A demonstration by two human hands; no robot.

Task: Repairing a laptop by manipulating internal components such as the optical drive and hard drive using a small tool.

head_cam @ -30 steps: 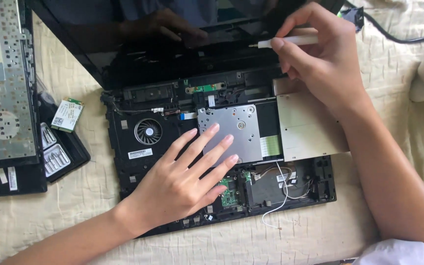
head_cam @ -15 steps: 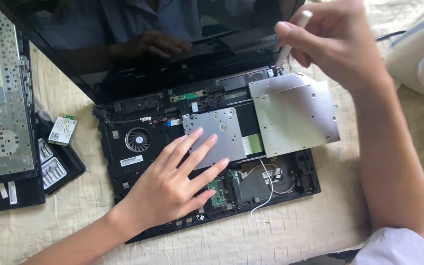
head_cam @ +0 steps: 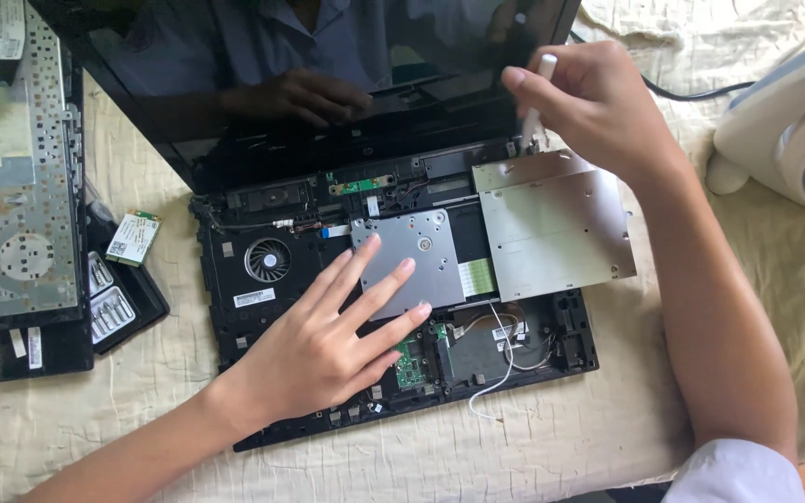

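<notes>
An opened black laptop base (head_cam: pixel 253 321) lies on a cream cloth, its screen (head_cam: pixel 263 84) tilted back. My left hand (head_cam: pixel 328 340) rests flat on the base with fingers spread, fingertips on the silver hard drive (head_cam: pixel 421 247). My right hand (head_cam: pixel 598 98) grips a white-handled screwdriver (head_cam: pixel 538 93), its tip down at the far corner of the silver optical drive (head_cam: pixel 552 228). That drive sticks out past the right side of the base. A round fan (head_cam: pixel 267 259) and a green circuit board (head_cam: pixel 410 363) show inside.
The removed keyboard (head_cam: pixel 11 186) lies face down at the left, over black cover panels (head_cam: pixel 114 307). A small green wireless card (head_cam: pixel 132 237) sits beside it. A white fan (head_cam: pixel 794 130) stands at the right edge, with a black cable (head_cam: pixel 691 93) behind.
The optical drive has slid further out to the right of the base. My right hand with the screwdriver stays at its far corner; the view shifted so the white fan shows.
</notes>
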